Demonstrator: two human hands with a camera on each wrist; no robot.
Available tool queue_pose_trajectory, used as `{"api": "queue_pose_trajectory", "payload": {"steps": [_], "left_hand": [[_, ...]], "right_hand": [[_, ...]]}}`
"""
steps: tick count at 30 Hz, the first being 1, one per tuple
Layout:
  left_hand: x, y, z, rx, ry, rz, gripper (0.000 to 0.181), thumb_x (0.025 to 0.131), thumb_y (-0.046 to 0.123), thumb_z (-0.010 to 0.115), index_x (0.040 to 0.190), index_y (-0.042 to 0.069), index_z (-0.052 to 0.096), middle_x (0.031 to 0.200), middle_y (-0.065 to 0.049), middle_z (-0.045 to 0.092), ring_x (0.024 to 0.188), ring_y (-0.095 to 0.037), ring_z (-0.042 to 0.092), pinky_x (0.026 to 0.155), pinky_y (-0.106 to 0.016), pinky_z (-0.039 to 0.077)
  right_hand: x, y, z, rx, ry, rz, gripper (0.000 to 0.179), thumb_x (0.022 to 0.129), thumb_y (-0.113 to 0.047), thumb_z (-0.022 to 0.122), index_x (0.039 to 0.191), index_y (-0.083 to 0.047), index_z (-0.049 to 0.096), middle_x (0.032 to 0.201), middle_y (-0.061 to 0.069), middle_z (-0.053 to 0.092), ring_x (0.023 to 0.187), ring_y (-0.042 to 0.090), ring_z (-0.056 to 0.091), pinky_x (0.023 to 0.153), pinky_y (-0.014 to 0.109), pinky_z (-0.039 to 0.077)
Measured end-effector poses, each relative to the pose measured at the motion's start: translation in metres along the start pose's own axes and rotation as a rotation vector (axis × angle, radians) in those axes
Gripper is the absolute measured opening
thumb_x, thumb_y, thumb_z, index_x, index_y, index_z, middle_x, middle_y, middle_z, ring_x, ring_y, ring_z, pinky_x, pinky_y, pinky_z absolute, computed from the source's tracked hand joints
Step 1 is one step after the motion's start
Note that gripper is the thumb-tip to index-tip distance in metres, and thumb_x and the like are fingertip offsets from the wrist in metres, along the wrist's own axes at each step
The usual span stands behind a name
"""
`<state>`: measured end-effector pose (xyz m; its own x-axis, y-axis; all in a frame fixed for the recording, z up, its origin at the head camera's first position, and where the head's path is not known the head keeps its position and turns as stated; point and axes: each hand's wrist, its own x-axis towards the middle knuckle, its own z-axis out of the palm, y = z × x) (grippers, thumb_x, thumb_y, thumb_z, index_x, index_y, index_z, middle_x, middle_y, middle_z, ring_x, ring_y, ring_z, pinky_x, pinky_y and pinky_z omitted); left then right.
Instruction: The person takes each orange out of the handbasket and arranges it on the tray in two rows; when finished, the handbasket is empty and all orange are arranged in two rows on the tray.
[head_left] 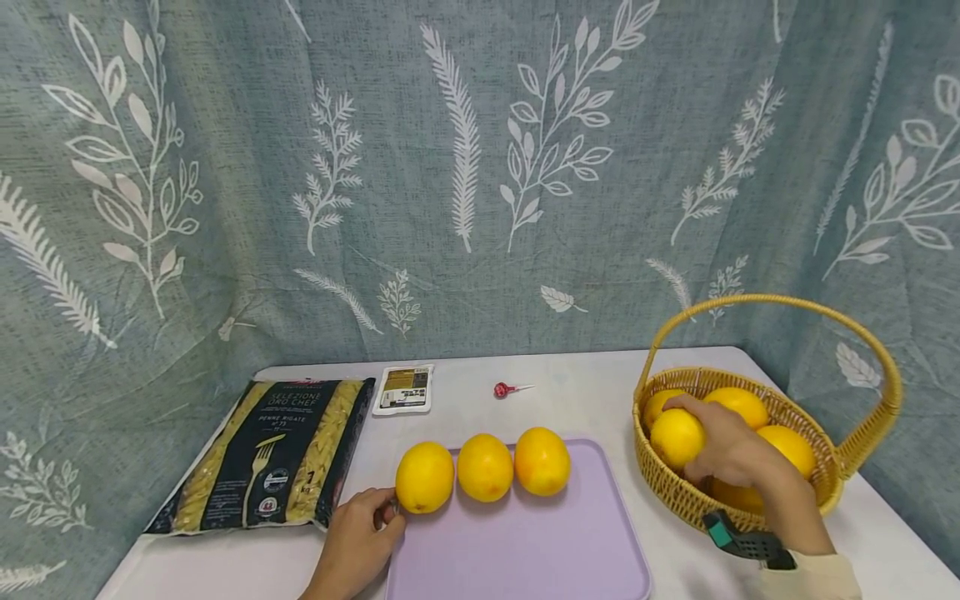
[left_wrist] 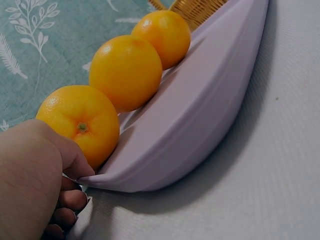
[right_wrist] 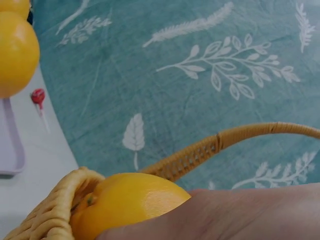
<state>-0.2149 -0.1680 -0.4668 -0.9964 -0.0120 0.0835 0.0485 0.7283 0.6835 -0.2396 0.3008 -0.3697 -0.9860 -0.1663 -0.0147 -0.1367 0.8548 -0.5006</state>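
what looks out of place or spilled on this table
Only the small red lollipop with a white stick stands out mildly: it lies loose behind the pale purple rectangular tray, away from the round orange fruits. I see nothing spilled.

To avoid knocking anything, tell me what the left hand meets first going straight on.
Past the tray it pinches, the left hand likely meets the leftmost orange first; any gap is unclear.

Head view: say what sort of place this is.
Probably a staged tabletop set-up indoors: a leaf-patterned curtain hangs behind a white table, which bears a lilac tray and a wicker basket.
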Motion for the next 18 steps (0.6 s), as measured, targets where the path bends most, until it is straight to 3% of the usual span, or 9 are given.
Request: {"api": "queue_pose_trajectory", "payload": {"steps": [8,18], "left_hand": [[0.000,-0.001,0.000,0.007,-0.015,-0.003,0.023,0.085,0.008,0.069,0.105,-0.001,0.071,0.079,0.002,0.054,0.077,-0.016,0.048,0.066,-0.030,0.040],[0.000,-0.001,0.000,0.019,-0.011,-0.005,0.020,0.084,0.008,0.069,0.103,0.000,0.071,0.078,0.001,0.054,0.076,-0.016,0.048,0.066,-0.029,0.040]], "right_hand": [[-0.005,-0.007,-0.003,0.004,0.144,-0.068,0.091,0.056,-0.006,0.087,0.140,-0.005,0.051,0.128,0.027,0.055,0.100,0.038,0.056,0.074,0.050,0.049],[-0.008,-0.015,-0.008,0.080,0.209,-0.050,0.092,0.071,-0.018,0.086,0.148,-0.003,0.039,0.136,0.026,0.049,0.097,0.036,0.058,0.070,0.043,0.050]]}}
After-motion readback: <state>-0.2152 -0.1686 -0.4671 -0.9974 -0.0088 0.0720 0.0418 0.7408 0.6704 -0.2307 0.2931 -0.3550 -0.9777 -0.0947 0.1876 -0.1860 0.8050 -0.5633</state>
